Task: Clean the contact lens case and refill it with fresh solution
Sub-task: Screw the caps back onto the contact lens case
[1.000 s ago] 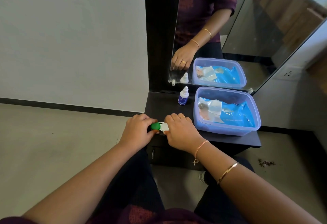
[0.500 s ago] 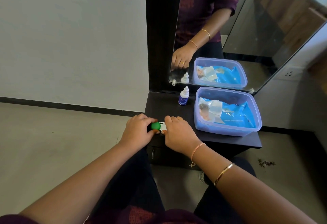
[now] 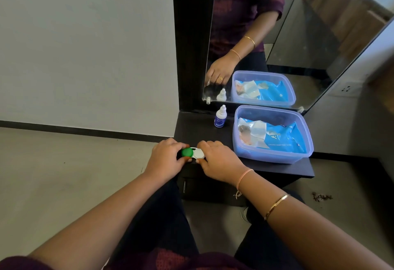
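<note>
The green cap (image 3: pixel 187 152) of the contact lens case (image 3: pixel 193 153) is pinched by the left-hand grip (image 3: pixel 165 159), fingers and thumb curled round it, while the white cap (image 3: pixel 199 153) at the other end is clasped in the same way by the right-hand grip (image 3: pixel 219 163). The case is held level at the front left edge of the dark worktop (image 3: pixel 198 129), between the two hands. Farther back a small white solution bottle (image 3: pixel 220 118) is stood upright near the mirror (image 3: pixel 309 46), and just to its right a clear plastic tub (image 3: pixel 266 157) with a blue packet (image 3: pixel 284 138) inside is set
</note>
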